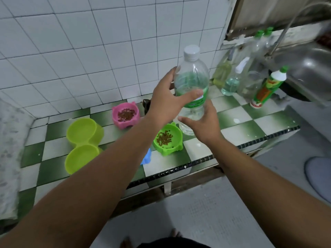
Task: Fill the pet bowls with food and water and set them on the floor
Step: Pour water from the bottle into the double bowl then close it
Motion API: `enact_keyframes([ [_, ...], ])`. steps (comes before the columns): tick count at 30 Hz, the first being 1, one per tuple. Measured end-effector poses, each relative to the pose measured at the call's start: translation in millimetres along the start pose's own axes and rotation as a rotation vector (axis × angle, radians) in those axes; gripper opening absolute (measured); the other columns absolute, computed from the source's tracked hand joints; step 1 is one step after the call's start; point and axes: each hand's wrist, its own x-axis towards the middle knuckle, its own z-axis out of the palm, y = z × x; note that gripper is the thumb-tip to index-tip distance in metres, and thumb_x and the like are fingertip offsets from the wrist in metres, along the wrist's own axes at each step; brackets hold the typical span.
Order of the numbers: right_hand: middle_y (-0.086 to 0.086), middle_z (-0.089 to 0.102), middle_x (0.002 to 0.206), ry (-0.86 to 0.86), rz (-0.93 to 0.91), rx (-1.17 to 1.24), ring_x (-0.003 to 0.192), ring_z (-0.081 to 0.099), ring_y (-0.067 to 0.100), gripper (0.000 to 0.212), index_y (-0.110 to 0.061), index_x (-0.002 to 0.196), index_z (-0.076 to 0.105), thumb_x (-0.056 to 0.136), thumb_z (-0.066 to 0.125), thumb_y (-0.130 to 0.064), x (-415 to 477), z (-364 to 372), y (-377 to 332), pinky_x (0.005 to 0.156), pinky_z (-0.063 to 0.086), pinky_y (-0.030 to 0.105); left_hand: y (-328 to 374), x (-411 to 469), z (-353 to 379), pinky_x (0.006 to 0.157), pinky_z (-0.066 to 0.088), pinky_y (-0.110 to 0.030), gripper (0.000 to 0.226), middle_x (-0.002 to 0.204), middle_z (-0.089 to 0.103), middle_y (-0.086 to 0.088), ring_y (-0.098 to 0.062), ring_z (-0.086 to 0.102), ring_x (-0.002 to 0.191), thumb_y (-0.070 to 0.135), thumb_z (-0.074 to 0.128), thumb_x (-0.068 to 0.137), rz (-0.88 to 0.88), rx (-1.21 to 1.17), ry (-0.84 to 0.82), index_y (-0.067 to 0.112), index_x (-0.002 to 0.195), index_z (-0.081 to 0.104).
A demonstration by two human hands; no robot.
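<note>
The water bottle (192,77) is upright above the counter (232,115), its white cap on, and is partly filled. The left hand (164,99) grips its middle, thumb lying across the green label and fingers curled round the far side. The right hand (204,126) cups the lower part, thumb across the front and fingers on the bottle's right side.

The counter is tiled in green and white checks below a white tiled wall (80,42), with a steel sink (304,72) at its right end and a grey floor (197,212) below.

The pink bowl (125,115) near the wall and the green bowl (167,138) just below the bottle each hold brown kibble. The lime double bowl (82,140) to the left has nothing in either cup. A blue bowl (146,156) shows only as an edge behind the left forearm. Several bottles (231,83) stand beside the sink.
</note>
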Motion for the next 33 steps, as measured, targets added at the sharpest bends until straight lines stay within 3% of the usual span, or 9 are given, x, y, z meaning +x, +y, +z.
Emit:
enact_keyframes([
  [4,-0.015,0.049,0.099,0.064,0.074,-0.183,0.120,0.041,0.024,0.078,-0.020,0.127,0.054,0.062,0.091,-0.043,18,-17,23,0.100,0.045,0.044,-15,18,32,0.096,0.059,-0.035,0.075,0.119,0.072,0.016,-0.002,0.067,0.111,0.037,0.094,0.068,-0.025,0.024,-0.045,0.032,0.135,0.060],
  [7,-0.003,0.058,0.109,0.085,0.117,-0.183,0.121,0.043,0.026,0.077,-0.018,0.126,0.055,0.062,0.093,-0.038,33,-25,41,0.095,0.045,0.038,-26,31,54,0.094,0.052,-0.023,0.071,0.116,0.072,0.017,0.003,0.065,0.110,0.038,0.092,0.071,-0.039,0.071,-0.068,0.032,0.134,0.060],
  [12,-0.004,0.067,0.111,0.144,0.181,-0.131,0.112,0.060,0.023,0.077,-0.025,0.119,0.058,0.053,0.093,-0.041,57,-32,66,0.094,0.052,0.041,-49,57,86,0.099,0.057,-0.040,0.082,0.123,0.069,0.014,-0.007,0.067,0.114,0.043,0.092,0.066,-0.070,0.082,-0.118,0.030,0.139,0.055],
  [17,-0.011,0.067,0.098,0.159,0.271,0.011,0.086,0.063,-0.006,0.062,-0.022,0.112,0.055,0.064,0.093,-0.008,76,-44,84,0.071,0.048,0.007,-68,75,110,0.099,0.057,-0.036,0.084,0.125,0.068,0.013,-0.003,0.065,0.115,0.040,0.093,0.066,-0.083,0.098,-0.143,0.026,0.140,0.055],
  [21,-0.008,0.067,0.101,0.148,0.323,0.008,0.083,0.062,-0.004,0.064,-0.016,0.120,0.058,0.066,0.090,-0.005,85,-47,97,0.072,0.048,0.006,-80,83,122,0.087,0.056,-0.021,0.071,0.115,0.071,0.011,-0.002,0.066,0.108,0.033,0.093,0.068,-0.122,0.125,-0.132,0.025,0.130,0.060],
  [23,-0.008,0.067,0.102,0.155,0.342,0.016,0.085,0.064,-0.002,0.065,-0.016,0.123,0.059,0.067,0.089,-0.006,85,-47,101,0.081,0.052,0.016,-85,86,125,0.092,0.058,-0.030,0.067,0.111,0.072,0.011,-0.006,0.068,0.105,0.034,0.093,0.066,-0.128,0.146,-0.123,0.027,0.124,0.063],
  [26,-0.013,0.062,0.093,0.148,0.360,0.039,0.073,0.056,-0.017,0.057,-0.008,0.124,0.059,0.073,0.083,0.003,83,-47,105,0.068,0.042,-0.001,-90,89,129,0.097,0.058,-0.038,0.069,0.111,0.073,0.013,-0.008,0.069,0.106,0.035,0.093,0.064,-0.153,0.160,-0.121,0.027,0.125,0.063],
  [30,-0.018,0.056,0.087,0.167,0.346,0.070,0.066,0.054,-0.028,0.045,-0.005,0.115,0.056,0.078,0.077,0.008,81,-47,108,0.062,0.039,-0.004,-91,89,133,0.101,0.056,-0.039,0.087,0.121,0.070,0.014,-0.006,0.067,0.113,0.041,0.093,0.059,-0.164,0.153,-0.131,0.027,0.137,0.058],
  [33,-0.014,0.057,0.093,0.160,0.367,0.027,0.072,0.054,-0.017,0.055,-0.009,0.124,0.055,0.078,0.081,0.002,78,-50,109,0.063,0.036,-0.006,-91,89,133,0.103,0.055,-0.038,0.093,0.126,0.068,0.015,-0.004,0.065,0.117,0.046,0.094,0.056,-0.174,0.164,-0.170,0.027,0.139,0.055],
])
